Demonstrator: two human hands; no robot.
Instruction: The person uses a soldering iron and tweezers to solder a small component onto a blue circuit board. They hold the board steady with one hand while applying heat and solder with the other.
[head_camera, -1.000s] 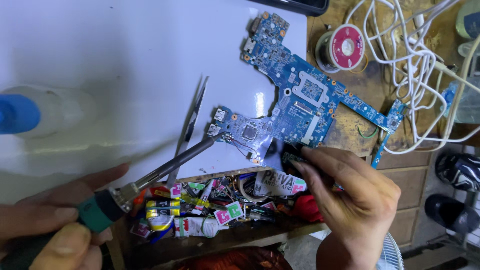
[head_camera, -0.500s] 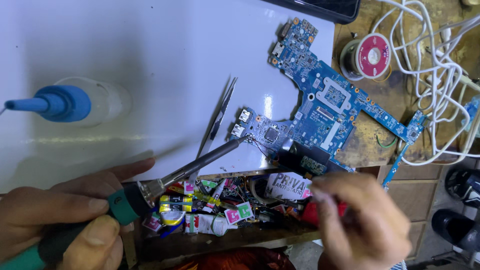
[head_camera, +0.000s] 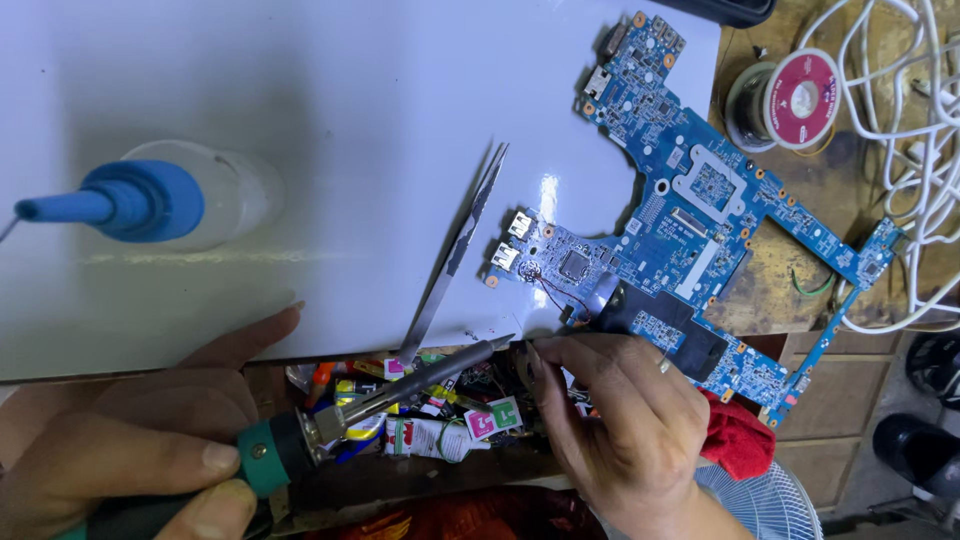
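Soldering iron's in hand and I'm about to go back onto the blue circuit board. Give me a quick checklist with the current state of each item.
1. Left hand grip on the soldering iron: ok, wrapped round the green handle.
2. Iron tip clear of the circuit board: ok, it stops short of the near edge.
3. Right hand steadying the board: ok, fingers at its near edge.
4. Tweezers out of the way: ok, lying on the white sheet left of the board.
5. Bottle clear of the iron: ok, far left.
6. Tip hot and tinned: cannot tell.
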